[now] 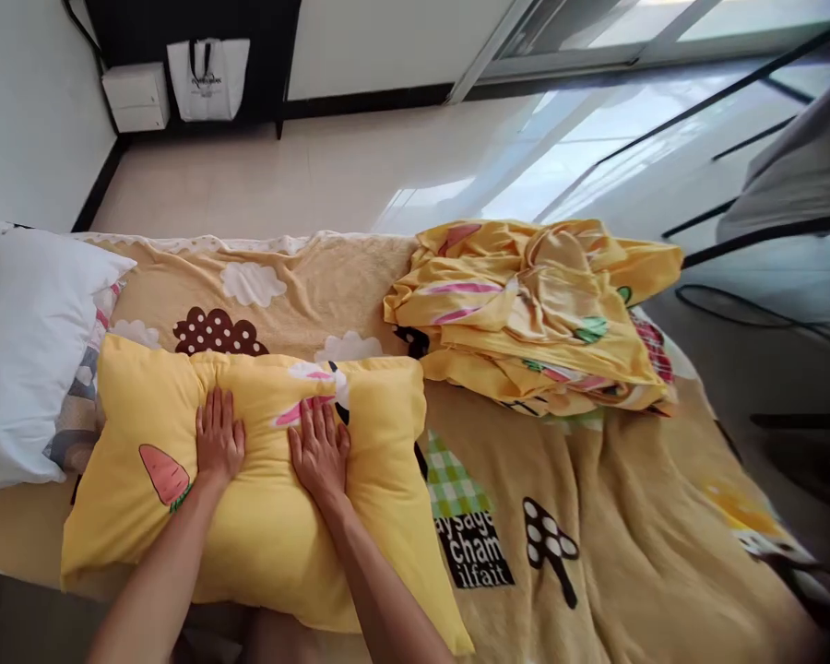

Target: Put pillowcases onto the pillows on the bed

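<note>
in the head view, both forearms reach forward from the bottom edge, bare and palms down. the left hand (219, 438) lies flat, its fingers stretched away from the body and held near one another, the thumb along the inner side. the right hand (320, 449) is flat too, its fingers extended and slightly spread, the thumb set toward the left hand. neither hand is curled around anything; both rest on the yellow pillow (263, 526) with a strip of cloth between them.

near the wall, a white tote bag (208, 85) with dark handles and dark lettering stands beside a white box (136, 97), in front of a black panel (200, 17); what the bag and box hold cannot be seen.

the pillow lies crosswise on the patterned blanket (615, 516), directly under the palms and fingers, plump and dented around the hands. its carrot print (164, 475) sits to the left of the left hand, and the pink-eared rabbit print (318, 387) is at the right fingertips, partly covered by them. a white pillow (24, 360) lies to the left of the yellow one, and a rumpled pile of yellow bedding (518, 304) lies beyond its far right corner.
</note>
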Motion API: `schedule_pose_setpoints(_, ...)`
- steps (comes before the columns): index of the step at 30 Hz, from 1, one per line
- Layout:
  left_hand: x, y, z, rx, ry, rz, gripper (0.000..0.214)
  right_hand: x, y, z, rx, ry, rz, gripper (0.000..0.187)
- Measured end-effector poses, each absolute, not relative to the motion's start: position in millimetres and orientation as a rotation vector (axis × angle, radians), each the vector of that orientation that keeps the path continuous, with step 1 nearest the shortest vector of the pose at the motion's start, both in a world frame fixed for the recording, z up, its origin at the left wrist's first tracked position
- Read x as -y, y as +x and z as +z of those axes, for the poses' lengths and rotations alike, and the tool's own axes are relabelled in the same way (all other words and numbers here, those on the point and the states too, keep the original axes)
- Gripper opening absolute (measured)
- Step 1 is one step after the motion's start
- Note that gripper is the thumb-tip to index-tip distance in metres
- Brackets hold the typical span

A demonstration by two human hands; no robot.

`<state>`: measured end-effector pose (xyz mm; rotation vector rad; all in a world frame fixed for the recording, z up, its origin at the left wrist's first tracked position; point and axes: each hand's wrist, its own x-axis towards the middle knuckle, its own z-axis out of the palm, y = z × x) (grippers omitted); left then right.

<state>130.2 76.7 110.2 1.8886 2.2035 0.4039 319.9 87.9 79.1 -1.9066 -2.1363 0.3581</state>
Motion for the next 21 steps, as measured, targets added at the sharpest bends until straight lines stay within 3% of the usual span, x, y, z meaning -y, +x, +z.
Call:
schedule_pose_setpoints(4, -115, 119, 109, -2.15, 1.937, 0.306, 0.059, -121, 317, 84, 2.079, -1.905, 0.368, 0.057)
schedule_pose_setpoints(12, -153, 122, 146, -1.501, 2.297, 0.181, 0.053, -166, 273, 123, 2.396, -1.686, 0.589, 0.054)
schedule_pose_setpoints(17, -126, 30, 144, -2.132, 1.923, 0.152, 0.069, -153, 362, 104, 2.053, -1.959, 0.713, 0.06)
schedule_pose_setpoints(21, -76, -38, 130, -2.348, 1.51, 0.255, 0.062, -119, 422, 83, 1.708, -2.105, 0.943, 0.064)
